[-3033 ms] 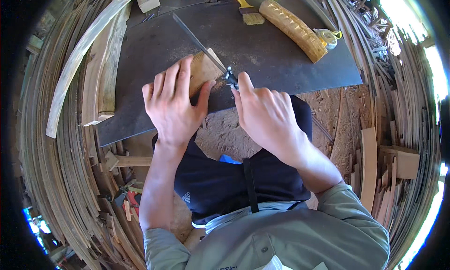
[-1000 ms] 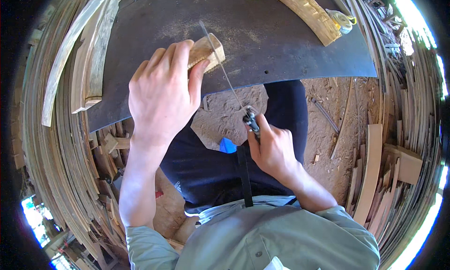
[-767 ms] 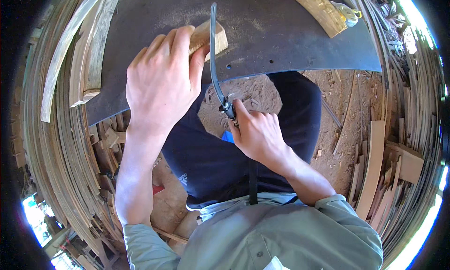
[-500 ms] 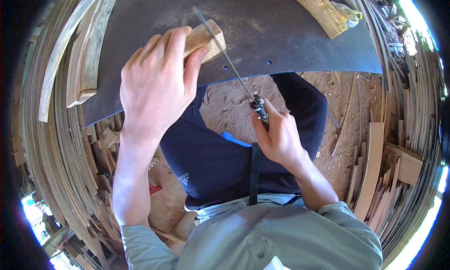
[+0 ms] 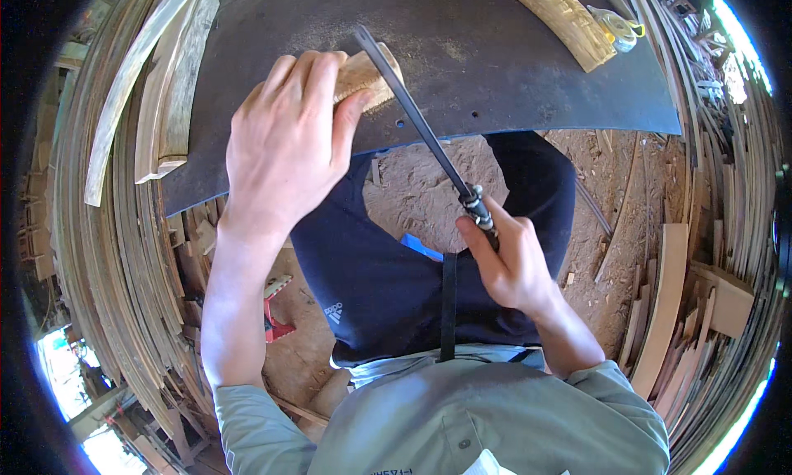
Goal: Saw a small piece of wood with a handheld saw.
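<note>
My left hand (image 5: 285,149) is closed over a small wooden block (image 5: 359,77), pressing it on the dark tabletop (image 5: 561,96). Its fingers lie on the far side and the thumb on the near right side, hiding much of the block. In my right hand (image 5: 513,265) is the dark handle of a long, narrow metal file (image 5: 425,133). The file slants up and left, its flat face showing, and its far part crosses over the block's right end. Whether it touches the wood there, I cannot tell.
Curved wooden pieces (image 5: 169,87) lie at the table's left edge. A thick curved piece (image 5: 569,25) and a tape measure (image 5: 617,30) are at the far right. Sawdust is scattered beyond the block. Stacked wood strips (image 5: 107,252) line both sides; two small holes pierce the tabletop.
The file has turned from nearly edge-on to showing its broad face. My right hand has drawn back slightly, down and to the right. My left hand still holds the block.
</note>
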A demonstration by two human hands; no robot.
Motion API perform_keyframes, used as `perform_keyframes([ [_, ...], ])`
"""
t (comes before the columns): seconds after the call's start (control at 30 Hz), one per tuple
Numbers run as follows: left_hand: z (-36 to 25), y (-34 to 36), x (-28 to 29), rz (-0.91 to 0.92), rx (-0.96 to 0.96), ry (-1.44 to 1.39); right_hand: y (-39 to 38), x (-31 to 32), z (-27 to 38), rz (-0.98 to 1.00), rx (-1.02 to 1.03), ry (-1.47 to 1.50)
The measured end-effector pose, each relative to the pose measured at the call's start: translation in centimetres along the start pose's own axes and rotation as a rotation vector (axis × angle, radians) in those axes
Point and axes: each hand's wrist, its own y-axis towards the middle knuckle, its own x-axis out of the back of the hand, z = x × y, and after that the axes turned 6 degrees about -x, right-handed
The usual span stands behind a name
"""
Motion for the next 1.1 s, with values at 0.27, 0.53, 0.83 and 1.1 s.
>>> perform_keyframes([
  [0.27,1.3,0.6,0.2,0.002,0.029,-0.115,0.9,0.5,-0.2,-0.016,0.199,0.614],
  [0.53,1.5,0.5,-0.5,-0.065,0.031,-0.124,1.9,0.5,0.6,-0.100,0.209,-0.116],
  [0.83,1.9,1.3,-1.6,-0.102,0.135,0.135,3.2,-1.6,1.2,-0.302,0.285,-0.395],
  [1.1,2.8,1.5,-2.7,-0.128,0.130,0.160,4.0,-2.0,1.3,-0.330,0.289,-0.435],
])
